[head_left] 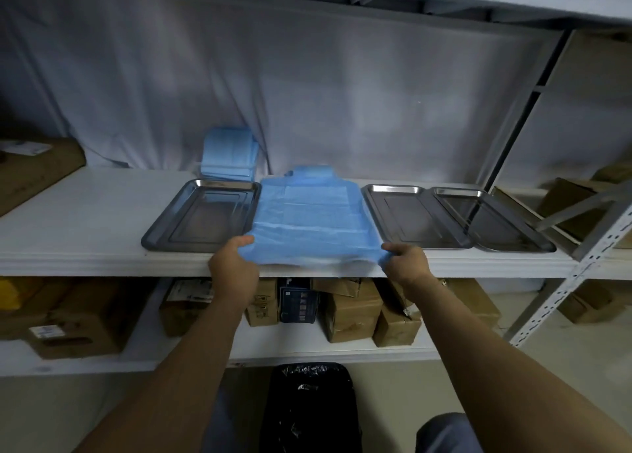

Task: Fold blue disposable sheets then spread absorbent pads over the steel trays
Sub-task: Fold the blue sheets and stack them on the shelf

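Observation:
A blue disposable sheet (313,216) lies spread on the white shelf (78,213) between steel trays. My left hand (232,264) pinches its near left corner and my right hand (405,259) pinches its near right corner, both at the shelf's front edge. One bare steel tray (201,215) sits left of the sheet. Two more bare trays, one (412,216) beside the sheet and another (489,220) further right, lie side by side. A stack of blue pads (228,155) leans against the white backdrop behind the left tray.
Cardboard boxes (352,310) fill the lower shelf, and more sit at the far left (34,169) and right (574,206). A black lined bin (313,408) stands on the floor below me. A grey metal upright (567,281) frames the shelf at right.

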### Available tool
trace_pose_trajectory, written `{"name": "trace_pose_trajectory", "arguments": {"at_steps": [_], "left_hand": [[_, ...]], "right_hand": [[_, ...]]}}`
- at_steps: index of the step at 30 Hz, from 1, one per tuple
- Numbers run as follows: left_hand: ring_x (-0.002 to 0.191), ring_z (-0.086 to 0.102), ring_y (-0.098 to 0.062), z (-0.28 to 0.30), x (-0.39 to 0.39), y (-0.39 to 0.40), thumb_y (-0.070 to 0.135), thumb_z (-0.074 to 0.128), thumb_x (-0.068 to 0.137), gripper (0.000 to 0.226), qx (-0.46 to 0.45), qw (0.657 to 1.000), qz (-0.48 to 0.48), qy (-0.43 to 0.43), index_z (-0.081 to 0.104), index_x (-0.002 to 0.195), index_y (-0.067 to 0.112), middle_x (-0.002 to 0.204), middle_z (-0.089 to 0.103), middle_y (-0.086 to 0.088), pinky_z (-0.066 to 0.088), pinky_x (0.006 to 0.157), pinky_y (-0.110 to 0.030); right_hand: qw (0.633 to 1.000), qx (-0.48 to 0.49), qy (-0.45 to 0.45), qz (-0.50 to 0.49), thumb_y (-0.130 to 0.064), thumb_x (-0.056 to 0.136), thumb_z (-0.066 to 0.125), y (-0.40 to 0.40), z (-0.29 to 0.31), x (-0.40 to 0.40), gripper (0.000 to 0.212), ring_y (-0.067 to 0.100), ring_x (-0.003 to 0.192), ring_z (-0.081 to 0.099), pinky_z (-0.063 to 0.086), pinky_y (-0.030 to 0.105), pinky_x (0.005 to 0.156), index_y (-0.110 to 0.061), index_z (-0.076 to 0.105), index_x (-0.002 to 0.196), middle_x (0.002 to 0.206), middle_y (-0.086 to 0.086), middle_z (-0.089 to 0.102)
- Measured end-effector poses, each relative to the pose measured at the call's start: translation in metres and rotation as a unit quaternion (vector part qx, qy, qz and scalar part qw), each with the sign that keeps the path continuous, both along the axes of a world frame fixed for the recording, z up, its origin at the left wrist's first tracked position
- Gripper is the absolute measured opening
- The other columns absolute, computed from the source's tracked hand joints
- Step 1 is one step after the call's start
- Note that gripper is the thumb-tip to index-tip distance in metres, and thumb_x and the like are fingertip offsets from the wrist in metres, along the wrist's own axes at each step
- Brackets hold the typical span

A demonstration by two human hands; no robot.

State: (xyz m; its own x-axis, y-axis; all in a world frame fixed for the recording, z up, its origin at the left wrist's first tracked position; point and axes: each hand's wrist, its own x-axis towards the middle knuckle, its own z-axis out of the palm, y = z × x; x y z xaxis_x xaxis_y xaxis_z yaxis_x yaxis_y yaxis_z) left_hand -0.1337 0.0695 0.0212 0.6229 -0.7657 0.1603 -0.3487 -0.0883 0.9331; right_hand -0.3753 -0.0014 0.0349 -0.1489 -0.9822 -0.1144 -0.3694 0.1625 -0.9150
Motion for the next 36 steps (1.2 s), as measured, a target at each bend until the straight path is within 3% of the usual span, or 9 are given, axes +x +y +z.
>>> {"name": "trace_pose_trajectory", "arguments": {"at_steps": [2, 6, 10, 17, 21, 24, 28, 30, 36], "left_hand": [[0.112, 0.055, -0.034, 0.002, -0.002, 0.004, -0.017, 0.049, 0.082, 0.043, -0.013, 0.997, 0.017, -0.072, 0.059, 0.12, 0.001, 0.122, 0.057, -0.022, 0.043, 0.091, -0.027], [0.098, 0.055, -0.032, 0.015, -0.005, 0.003, -0.008, 0.057, 0.077, 0.025, -0.058, 0.98, 0.058, -0.182, 0.068, 0.095, 0.005, 0.105, 0.056, -0.015, 0.038, 0.07, -0.028], [0.111, 0.046, -0.025, 0.037, 0.0, -0.01, -0.004, 0.059, 0.074, 0.018, -0.112, 0.972, 0.071, -0.197, 0.067, 0.086, 0.007, 0.114, 0.048, -0.009, 0.036, 0.084, -0.024], [0.081, 0.056, -0.026, 0.016, 0.012, -0.06, 0.008, 0.063, 0.084, 0.02, -0.004, 0.999, -0.012, -0.035, 0.046, 0.09, 0.014, 0.084, 0.055, -0.004, 0.048, 0.067, -0.033], [0.069, 0.056, -0.023, 0.022, 0.024, -0.11, 0.016, 0.066, 0.082, 0.015, -0.024, 0.997, 0.036, 0.071, 0.06, 0.089, 0.003, 0.074, 0.06, -0.007, 0.048, 0.061, -0.03], [0.067, 0.051, -0.023, 0.009, 0.024, -0.137, 0.014, 0.058, 0.088, 0.013, 0.032, 0.994, -0.006, 0.109, 0.06, 0.077, 0.008, 0.067, 0.052, -0.005, 0.041, 0.054, -0.025], [0.099, 0.058, -0.035, -0.01, 0.022, -0.157, 0.009, 0.052, 0.09, 0.038, 0.173, 0.982, -0.022, 0.067, 0.049, 0.127, 0.003, 0.115, 0.057, -0.02, 0.054, 0.082, -0.034], [0.12, 0.049, -0.039, -0.006, 0.025, -0.173, 0.008, 0.05, 0.09, 0.047, 0.148, 0.988, 0.015, 0.026, 0.041, 0.136, 0.002, 0.133, 0.048, -0.023, 0.042, 0.103, -0.043], [0.124, 0.046, -0.038, 0.0, 0.025, -0.2, 0.01, 0.044, 0.096, 0.041, 0.143, 0.988, 0.02, -0.053, 0.039, 0.135, -0.003, 0.134, 0.047, -0.024, 0.034, 0.101, -0.038]], "right_hand": [[0.982, -0.032, 0.182, 0.032, 0.009, 0.088, 0.052, 0.005, 0.008, -0.001, 0.037, 0.029, 0.113, 0.057, 0.047, 0.033, 0.099, 0.001, 0.057, 0.124, 0.124, 0.018, 0.058], [0.935, -0.086, 0.343, 0.017, -0.006, 0.088, 0.058, 0.008, 0.025, -0.005, 0.02, 0.022, 0.089, 0.061, 0.051, 0.029, 0.078, -0.005, 0.066, 0.107, 0.107, 0.012, 0.064], [0.948, -0.177, 0.257, -0.068, -0.02, 0.085, 0.063, -0.001, 0.045, -0.009, 0.032, 0.022, 0.098, 0.053, 0.043, 0.031, 0.085, -0.007, 0.063, 0.114, 0.112, 0.009, 0.051], [0.995, -0.058, 0.059, -0.054, -0.015, 0.083, 0.062, -0.039, 0.032, -0.008, 0.013, 0.023, 0.078, 0.045, 0.036, 0.032, 0.068, -0.008, 0.054, 0.076, 0.073, 0.006, 0.048], [0.992, -0.083, -0.004, -0.1, -0.011, 0.085, 0.06, -0.079, 0.035, -0.004, 0.007, 0.024, 0.081, 0.046, 0.038, 0.032, 0.071, -0.007, 0.055, 0.086, 0.074, 0.006, 0.051], [0.997, -0.03, 0.047, -0.048, -0.008, 0.087, 0.06, -0.104, 0.026, 0.008, 0.02, 0.03, 0.091, 0.054, 0.043, 0.036, 0.081, -0.001, 0.06, 0.106, 0.094, 0.015, 0.058], [0.991, -0.004, 0.135, -0.012, -0.014, 0.088, 0.061, -0.135, 0.011, 0.018, 0.028, 0.032, 0.103, 0.06, 0.044, 0.032, 0.077, 0.0, 0.062, 0.113, 0.1, 0.013, 0.063], [0.986, -0.028, 0.161, -0.019, -0.016, 0.089, 0.058, -0.154, 0.013, 0.024, 0.029, 0.035, 0.105, 0.06, 0.046, 0.034, 0.084, -0.001, 0.062, 0.113, 0.109, 0.018, 0.066], [0.979, -0.073, 0.19, -0.005, -0.014, 0.095, 0.048, -0.191, -0.004, 0.045, 0.032, 0.038, 0.109, 0.057, 0.043, 0.036, 0.088, -0.001, 0.054, 0.124, 0.115, 0.021, 0.063]]}}
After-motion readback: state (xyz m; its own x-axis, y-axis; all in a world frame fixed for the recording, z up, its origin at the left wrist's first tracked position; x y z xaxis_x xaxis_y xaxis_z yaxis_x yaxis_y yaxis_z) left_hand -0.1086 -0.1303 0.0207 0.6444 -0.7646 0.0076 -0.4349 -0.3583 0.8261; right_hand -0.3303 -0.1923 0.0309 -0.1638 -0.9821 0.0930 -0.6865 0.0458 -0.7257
